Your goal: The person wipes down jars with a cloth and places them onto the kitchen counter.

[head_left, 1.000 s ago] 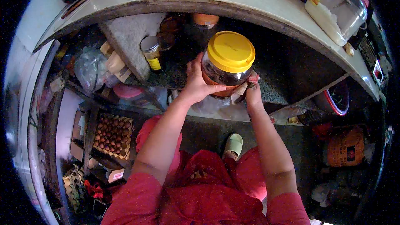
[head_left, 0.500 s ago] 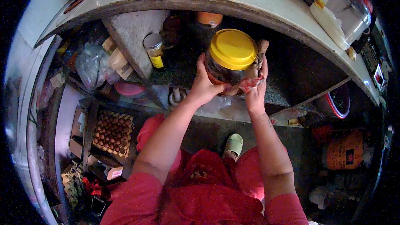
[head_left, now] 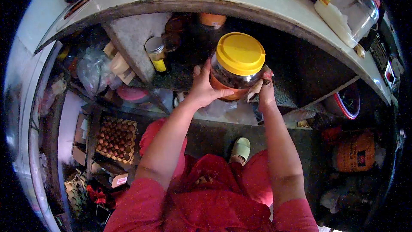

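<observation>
A large clear jar (head_left: 229,78) with a yellow screw lid (head_left: 241,52) and dark contents is held at the front of a shelf below the counter. My left hand (head_left: 202,87) grips its left side, with the thumb across the orange lower band. My right hand (head_left: 267,94) is at the jar's lower right side, closed around a bunched, brownish rag (head_left: 255,90) with a reddish patch. Whether the right fingers touch the jar itself is hidden.
The counter edge (head_left: 193,5) curves above the shelf. A silver-capped jar (head_left: 156,53) and an orange container (head_left: 212,19) stand inside. A red-lidded container (head_left: 343,17) sits on the counter. Bagged items (head_left: 94,68) and an egg tray (head_left: 116,141) are at left.
My right hand has moved down along the jar's side, and the rag, stretched up beside the lid before, is now bunched lower. My left hand still grips the jar.
</observation>
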### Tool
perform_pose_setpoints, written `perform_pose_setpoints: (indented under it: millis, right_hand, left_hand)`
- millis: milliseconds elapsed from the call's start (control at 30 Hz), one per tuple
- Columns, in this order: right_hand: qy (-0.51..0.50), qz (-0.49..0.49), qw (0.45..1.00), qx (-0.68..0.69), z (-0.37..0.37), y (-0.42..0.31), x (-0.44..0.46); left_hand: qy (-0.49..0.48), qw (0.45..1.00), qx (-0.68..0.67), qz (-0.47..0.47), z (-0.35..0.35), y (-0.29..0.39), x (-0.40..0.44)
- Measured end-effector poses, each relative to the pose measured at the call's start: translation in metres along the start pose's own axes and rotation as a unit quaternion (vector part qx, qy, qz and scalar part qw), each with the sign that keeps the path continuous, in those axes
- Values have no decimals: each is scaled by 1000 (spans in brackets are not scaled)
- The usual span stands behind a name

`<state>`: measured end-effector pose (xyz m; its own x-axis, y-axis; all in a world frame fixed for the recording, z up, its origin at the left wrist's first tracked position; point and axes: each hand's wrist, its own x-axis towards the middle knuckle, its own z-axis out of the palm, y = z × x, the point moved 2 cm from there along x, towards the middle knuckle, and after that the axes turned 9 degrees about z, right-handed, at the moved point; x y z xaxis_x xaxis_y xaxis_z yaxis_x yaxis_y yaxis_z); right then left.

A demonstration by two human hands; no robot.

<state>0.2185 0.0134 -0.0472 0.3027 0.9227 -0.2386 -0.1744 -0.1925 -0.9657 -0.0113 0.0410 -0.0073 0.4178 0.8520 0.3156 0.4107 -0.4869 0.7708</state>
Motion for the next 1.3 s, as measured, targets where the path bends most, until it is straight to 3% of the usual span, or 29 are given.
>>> perform_pose_setpoints:
  millis: [100, 200, 233, 367, 467, 600, 667, 733, 800, 867, 900, 1000, 1100, 1167, 1233, 1300]
  right_hand:
    - [-26, -104, 993, -51, -2, 9, 7]
    - [18, -202, 979, -3, 4, 41, 30]
    - [-49, -197, 975, 89, 8, 40, 29]
    - [-69, -221, 971, 65, 33, -9, -27]
    - [-3, -331, 943, -22, 28, 7, -10]
    - [-25, -218, 974, 50, 22, 22, -4]
    - [-34, -215, 975, 42, 14, 49, 15]
    - [32, -128, 991, -25, 19, 31, -8]
    - [72, -126, 980, -136, 12, 45, 1]
    - [82, -208, 930, -291, -7, 101, 49]
    - [59, 2, 966, -250, 21, 13, -24]
    - [39, 9, 995, -92, 30, -10, -41]
    - [24, -188, 981, 46, 35, -22, -41]
    - [-16, -283, 958, 54, 39, -39, -47]
    - [-2, -372, 928, -28, 41, -51, -50]
    - [63, -446, 871, -199, 38, -58, -47]
  left_hand:
    - [46, 998, 50, 11, 10, -6, 1]
    - [84, 990, -104, 49, 15, -9, 4]
    - [87, 986, -136, 44, 17, -8, 5]
    - [92, 978, -185, 23, 19, -9, 5]
    - [90, 983, -157, 22, 20, -12, 5]
    - [83, 989, -117, 34, 13, -6, 5]
    - [95, 987, -124, 50, 17, -12, 6]
    - [118, 983, -130, 62, 20, -12, 6]
    - [154, 976, -134, 72, 20, -9, 6]
    - [148, 982, -105, 55, 18, -8, 5]
    - [146, 984, -90, 45, 17, -7, 5]
    - [155, 983, -58, 76, 15, -2, 4]
    - [143, 987, -30, 59, 15, -1, 4]
    - [135, 988, -31, 61, 14, -1, 5]
    - [134, 989, -10, 65, 14, 1, 2]
    - [140, 987, 33, 73, 12, 5, -3]
